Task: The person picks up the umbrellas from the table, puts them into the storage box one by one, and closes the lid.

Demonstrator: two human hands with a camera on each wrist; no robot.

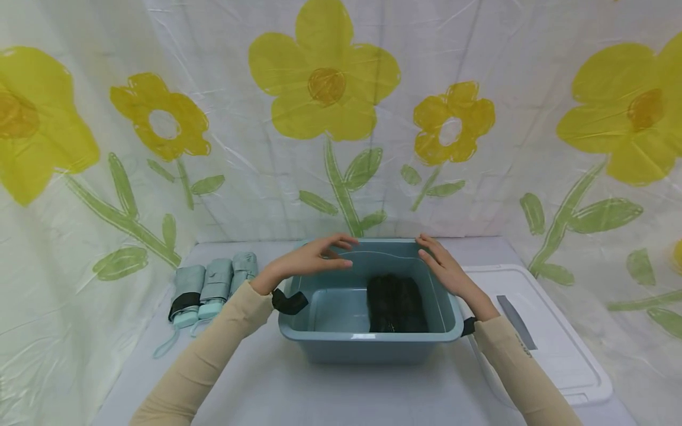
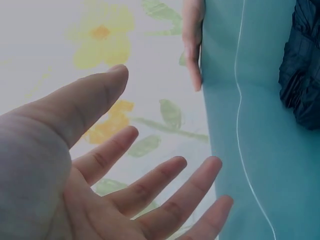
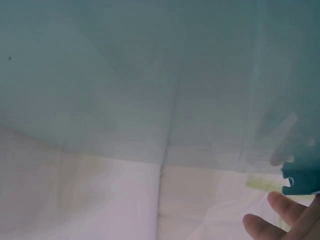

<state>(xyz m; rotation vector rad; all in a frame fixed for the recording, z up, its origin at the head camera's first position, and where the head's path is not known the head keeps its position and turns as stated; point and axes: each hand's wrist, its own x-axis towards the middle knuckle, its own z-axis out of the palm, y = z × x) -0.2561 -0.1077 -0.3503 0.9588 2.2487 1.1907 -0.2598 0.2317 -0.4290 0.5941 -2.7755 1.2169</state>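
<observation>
Bin (image 1: pixel 367 349) on table (image 1: pixel 256 390), dark bundles (image 1: pixel 396 305) in its right half, left hand (image 1: pixel 315 255) spread and empty over its left side, right hand (image 1: pixel 447 269) outstretched along its right side; light, even steadying probably works best.

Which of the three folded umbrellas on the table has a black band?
The leftmost umbrella, farthest from the tub: a black band wraps it; none shows on the middle umbrella or the right umbrella.

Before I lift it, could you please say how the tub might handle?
The tub looks like moulded plastic, so probably stiff. Its broad, flat floor should resist tipping. The dark contents lie right of centre, so that side may hang heavier.
</observation>
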